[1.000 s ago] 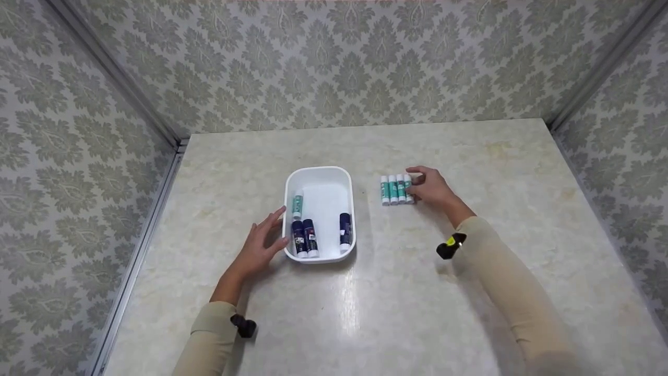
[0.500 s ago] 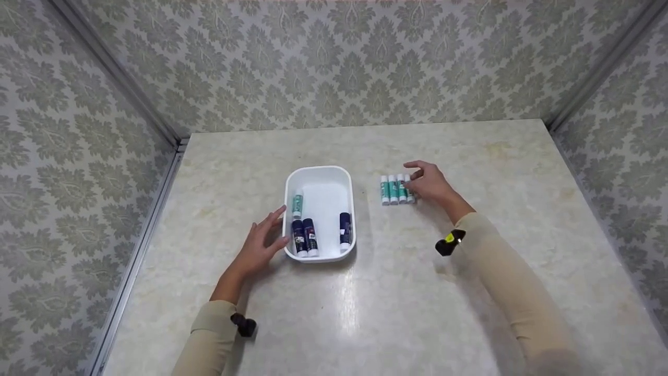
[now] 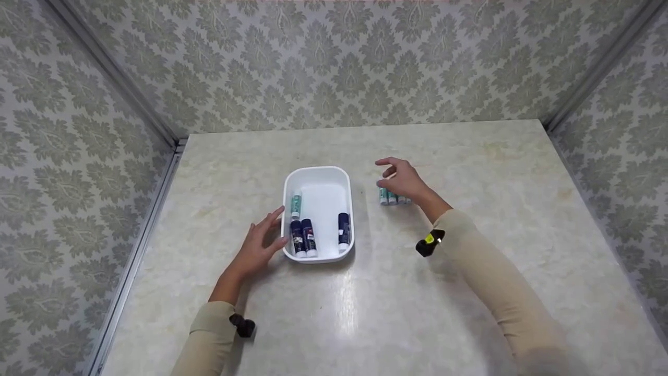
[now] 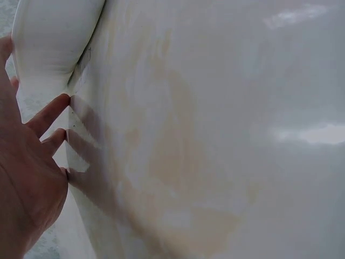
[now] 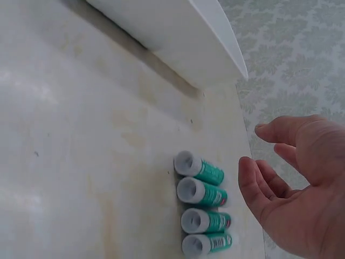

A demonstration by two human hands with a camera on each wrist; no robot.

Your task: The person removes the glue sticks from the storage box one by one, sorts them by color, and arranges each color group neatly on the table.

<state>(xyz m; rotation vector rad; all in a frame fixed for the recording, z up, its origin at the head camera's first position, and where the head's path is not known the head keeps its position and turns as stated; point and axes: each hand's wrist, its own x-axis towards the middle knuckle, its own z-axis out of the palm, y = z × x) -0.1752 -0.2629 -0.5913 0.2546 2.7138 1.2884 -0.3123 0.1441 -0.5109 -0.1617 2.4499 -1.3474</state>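
Head view: four green glue sticks (image 3: 392,198) are seen lying at 3 o'clock of the white tray (image 3: 319,173), under the empty, loosely spread right hand (image 3: 402,178). The tray's side is touched by the left hand (image 3: 259,246), fingers straight.

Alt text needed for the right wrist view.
An open right hand hovers beside four green-labelled white glue sticks lying side by side on a pale marble-patterned table, touching none. A white plastic tray sits just beyond them.

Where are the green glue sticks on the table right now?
In the head view, four green glue sticks lie side by side on the table, right of the white tray, under the raised right hand.
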